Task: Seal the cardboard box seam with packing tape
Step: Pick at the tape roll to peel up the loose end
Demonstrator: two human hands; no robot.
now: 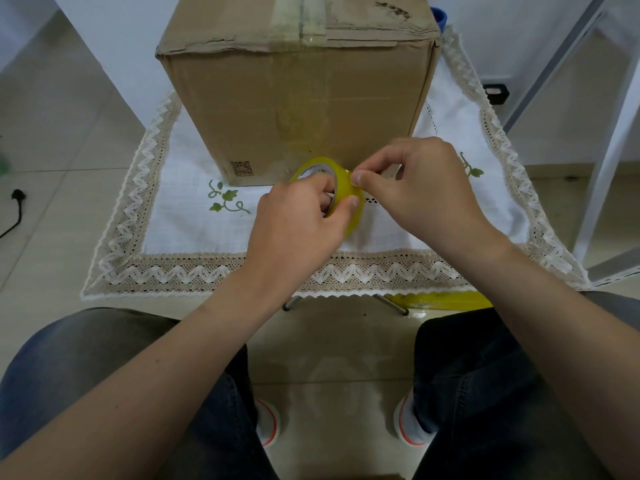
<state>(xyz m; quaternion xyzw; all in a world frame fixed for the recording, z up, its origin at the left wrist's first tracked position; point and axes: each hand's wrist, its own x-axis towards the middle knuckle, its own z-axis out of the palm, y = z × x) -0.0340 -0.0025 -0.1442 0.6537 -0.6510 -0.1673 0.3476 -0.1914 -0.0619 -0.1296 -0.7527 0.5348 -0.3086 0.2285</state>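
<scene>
A tall brown cardboard box (pixel 298 95) stands on a small table covered by a white lace-edged cloth (pixel 194 237). Old clear tape runs along its top seam (pixel 300 19) and down the front face. In front of the box, my left hand (pixel 298 220) holds a yellow roll of packing tape (pixel 346 188), with fingers through its core and the thumb on the outer face. My right hand (pixel 419 188) pinches at the roll's outer surface with thumb and forefinger, just right of the roll.
A black power plug and cord (pixel 15 209) lie on the tiled floor at left. A white metal frame (pixel 602 161) stands at right. A yellow object (pixel 443 301) lies under the table's front right edge. My knees and shoes are below.
</scene>
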